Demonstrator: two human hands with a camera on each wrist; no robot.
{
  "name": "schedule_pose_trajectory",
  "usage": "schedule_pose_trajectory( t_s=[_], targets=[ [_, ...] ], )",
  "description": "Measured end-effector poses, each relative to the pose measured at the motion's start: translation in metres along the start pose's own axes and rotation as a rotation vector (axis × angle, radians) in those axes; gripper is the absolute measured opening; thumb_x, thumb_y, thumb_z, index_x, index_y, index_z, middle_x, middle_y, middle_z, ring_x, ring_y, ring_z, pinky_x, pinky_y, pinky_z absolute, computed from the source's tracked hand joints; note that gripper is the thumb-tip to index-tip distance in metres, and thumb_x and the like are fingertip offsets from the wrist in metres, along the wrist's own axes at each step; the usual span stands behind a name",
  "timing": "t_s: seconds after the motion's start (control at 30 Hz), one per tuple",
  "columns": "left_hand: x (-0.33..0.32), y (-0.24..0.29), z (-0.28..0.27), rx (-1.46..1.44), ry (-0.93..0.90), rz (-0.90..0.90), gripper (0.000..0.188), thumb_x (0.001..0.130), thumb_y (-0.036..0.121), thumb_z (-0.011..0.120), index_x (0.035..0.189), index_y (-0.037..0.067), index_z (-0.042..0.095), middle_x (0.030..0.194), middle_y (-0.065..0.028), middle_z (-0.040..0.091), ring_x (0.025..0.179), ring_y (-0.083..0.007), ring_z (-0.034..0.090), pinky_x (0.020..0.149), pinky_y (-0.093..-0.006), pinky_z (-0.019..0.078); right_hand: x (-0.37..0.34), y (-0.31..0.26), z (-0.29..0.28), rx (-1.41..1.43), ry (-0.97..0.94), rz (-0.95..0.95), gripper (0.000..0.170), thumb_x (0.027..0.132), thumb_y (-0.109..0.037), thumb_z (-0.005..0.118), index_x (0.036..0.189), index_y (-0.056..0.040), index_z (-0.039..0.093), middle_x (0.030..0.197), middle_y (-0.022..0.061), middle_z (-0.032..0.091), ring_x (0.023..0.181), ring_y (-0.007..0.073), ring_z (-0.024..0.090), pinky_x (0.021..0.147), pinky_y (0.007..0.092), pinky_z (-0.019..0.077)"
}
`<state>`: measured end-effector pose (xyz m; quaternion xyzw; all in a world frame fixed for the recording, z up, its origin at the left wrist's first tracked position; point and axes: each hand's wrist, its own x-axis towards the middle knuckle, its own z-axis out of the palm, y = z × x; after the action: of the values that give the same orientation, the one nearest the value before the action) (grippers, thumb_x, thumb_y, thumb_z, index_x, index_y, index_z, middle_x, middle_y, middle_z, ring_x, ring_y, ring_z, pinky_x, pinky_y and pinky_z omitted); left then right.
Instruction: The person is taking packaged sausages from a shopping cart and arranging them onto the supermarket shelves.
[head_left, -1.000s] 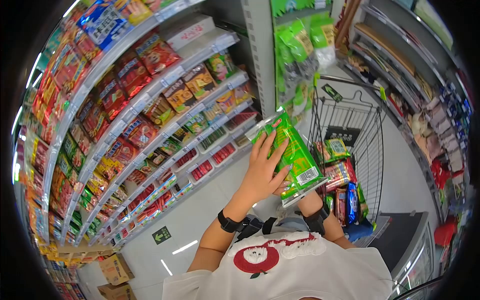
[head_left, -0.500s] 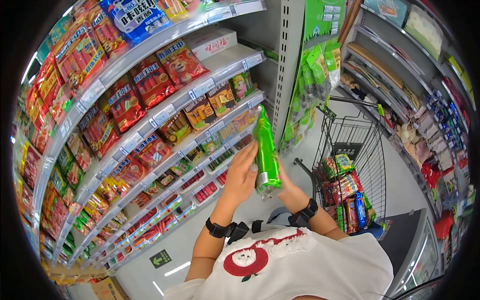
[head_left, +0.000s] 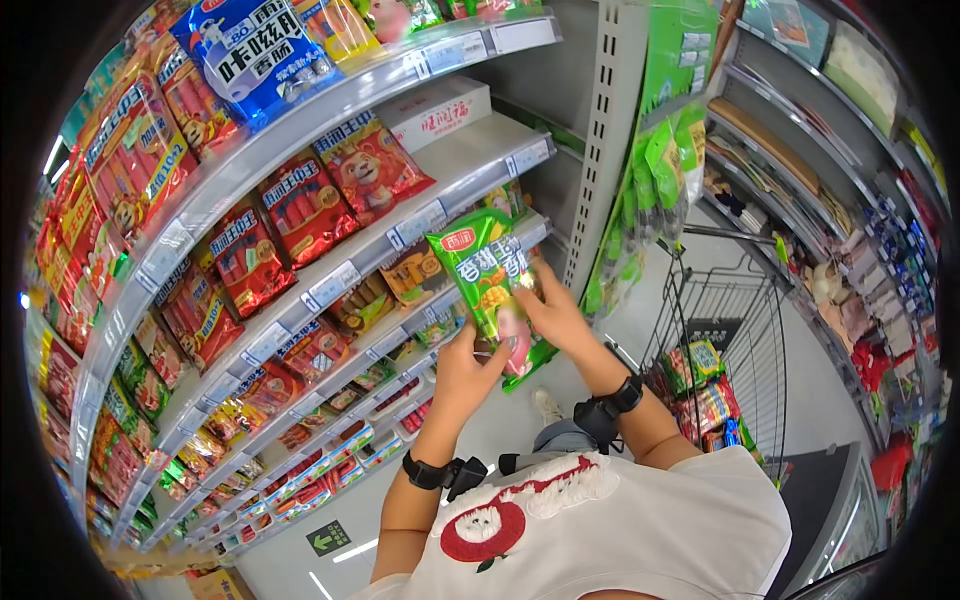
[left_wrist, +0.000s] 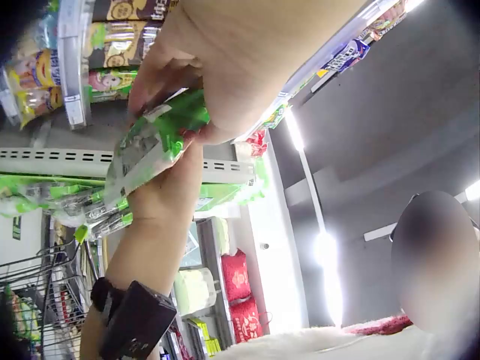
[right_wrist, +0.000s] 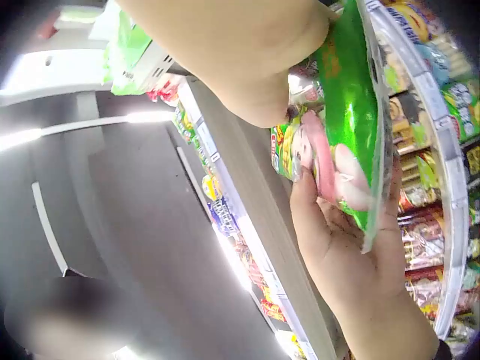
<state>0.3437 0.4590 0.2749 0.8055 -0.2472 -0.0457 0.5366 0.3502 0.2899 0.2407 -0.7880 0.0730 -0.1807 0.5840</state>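
**Green 香甜王 pack being gripped at both edges**

A blue bag is showing 香肠; red bags are reading 王中王; the left hand is clamping the pack's lower left edge, thumb in front; the pack is tilting before the shelves; the right hand is pinching its right edge; a cart is standing rightward.

Fingers of the left hand and right hand are partly hidden behind a green packet; a cardboard box is cropped by the head view's bottom edge.

Red packets line a shelf — a white box near them.
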Motion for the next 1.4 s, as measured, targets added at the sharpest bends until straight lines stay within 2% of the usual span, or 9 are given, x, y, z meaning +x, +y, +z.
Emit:
schedule_pose_trajectory(
  t_s=[0.17, 0.23, 0.37, 0.47, 0.6, 0.93, 1.07, 1.17, 1.4],
  targets=[
    [0.074, 0.001, 0.006, -0.309, 0.037, 0.018, 0.026, 0.083, 0.008, 0.059, 0.105, -0.001, 0.050, 0.087, -0.0072, 0.061, 0.067, -0.0096, 0.058, 0.053, -0.0226, 0.0472, 0.083, -0.046, -0.035, -0.118, -0.046, -0.200, 0.046, 0.081, -0.027, 0.058, 0.117, -0.0010, 0.043, 0.078, 0.0187, 0.062, 0.069, 0.0286, 0.063, 0.062, 0.0353, 0.0475],
    [0.108, 0.014, 0.004, -0.466, 0.097, 0.033, 0.028, 0.079, 0.013, 0.063, 0.099, -0.003, 0.052, 0.074, -0.0070, 0.062, 0.062, -0.0096, 0.059, 0.050, -0.0241, 0.0452, 0.117, -0.068, -0.047, -0.071, -0.132, -0.115, 0.046, 0.081, -0.027, 0.057, 0.117, -0.0009, 0.044, 0.080, 0.0204, 0.061, 0.073, 0.0317, 0.063, 0.064, 0.0363, 0.0476],
    [0.185, 0.015, -0.010, -0.303, 0.174, 0.088, 0.026, 0.079, 0.018, 0.063, 0.095, 0.000, 0.054, 0.069, -0.0051, 0.060, 0.058, -0.0093, 0.056, 0.048, -0.0232, 0.0426, 0.200, -0.072, -0.044, -0.113, -0.073, -0.401, 0.048, 0.080, -0.033, 0.057, 0.112, 0.0016, 0.046, 0.085, 0.0251, 0.060, 0.081, 0.0363, 0.061, 0.069, 0.0387, 0.0472],
    [0.222, 0.036, -0.020, -0.301, 0.281, 0.064, 0.027, 0.078, 0.018, 0.063, 0.096, -0.001, 0.054, 0.065, -0.0061, 0.059, 0.051, -0.0094, 0.053, 0.043, -0.0241, 0.0405, 0.254, -0.074, -0.042, -0.146, -0.080, -0.281, 0.058, 0.075, -0.040, 0.061, 0.108, 0.0061, 0.048, 0.087, 0.0269, 0.060, 0.085, 0.0381, 0.060, 0.073, 0.0391, 0.0468],
    [0.261, 0.029, -0.034, -0.247, 0.332, 0.035, 0.030, 0.079, 0.015, 0.061, 0.102, -0.001, 0.053, 0.061, -0.0053, 0.059, 0.049, -0.0102, 0.054, 0.042, -0.0247, 0.0410, 0.297, -0.065, -0.029, -0.107, -0.038, -0.394, 0.060, 0.072, -0.037, 0.064, 0.111, 0.0056, 0.050, 0.091, 0.0276, 0.060, 0.090, 0.0368, 0.060, 0.077, 0.0379, 0.0467],
    [0.321, 0.009, -0.019, -0.282, 0.231, -0.029, 0.065, 0.074, 0.009, 0.057, 0.132, 0.008, 0.027, 0.102, -0.0110, 0.056, 0.080, -0.0175, 0.058, 0.059, -0.0276, 0.0474, 0.339, -0.040, -0.017, -0.214, 0.125, -0.503, 0.051, 0.077, -0.023, 0.057, 0.119, -0.0014, 0.039, 0.094, 0.0289, 0.057, 0.089, 0.0431, 0.055, 0.076, 0.0471, 0.0447],
    [0.341, -0.010, -0.008, -0.191, 0.205, -0.016, 0.066, 0.074, 0.007, 0.057, 0.132, 0.008, 0.027, 0.109, -0.0109, 0.054, 0.090, -0.0184, 0.056, 0.064, -0.0307, 0.0486, 0.357, -0.013, -0.011, -0.255, 0.149, -0.602, 0.044, 0.081, -0.017, 0.051, 0.118, 0.0000, 0.035, 0.097, 0.0304, 0.055, 0.085, 0.0455, 0.054, 0.071, 0.0497, 0.0446],
    [0.357, -0.048, 0.006, -0.185, 0.317, 0.083, 0.067, 0.070, 0.015, 0.064, 0.127, -0.001, 0.032, 0.108, -0.0179, 0.056, 0.096, -0.0271, 0.058, 0.080, -0.0341, 0.0463, 0.355, -0.008, -0.011, -0.336, 0.066, -0.443, 0.043, 0.083, -0.016, 0.049, 0.120, -0.0018, 0.031, 0.091, 0.0308, 0.056, 0.086, 0.0451, 0.054, 0.070, 0.0497, 0.0434],
    [0.351, -0.044, 0.002, 0.322, 0.419, 0.131, 0.068, 0.073, 0.025, 0.060, 0.126, -0.007, 0.031, 0.111, -0.0296, 0.051, 0.103, -0.0418, 0.051, 0.087, -0.0422, 0.0418, 0.351, -0.008, -0.007, -0.437, 0.029, -0.379, 0.044, 0.082, -0.016, 0.047, 0.119, -0.0018, 0.028, 0.073, 0.0297, 0.058, 0.070, 0.0463, 0.056, 0.062, 0.0538, 0.0451]
  ],
)
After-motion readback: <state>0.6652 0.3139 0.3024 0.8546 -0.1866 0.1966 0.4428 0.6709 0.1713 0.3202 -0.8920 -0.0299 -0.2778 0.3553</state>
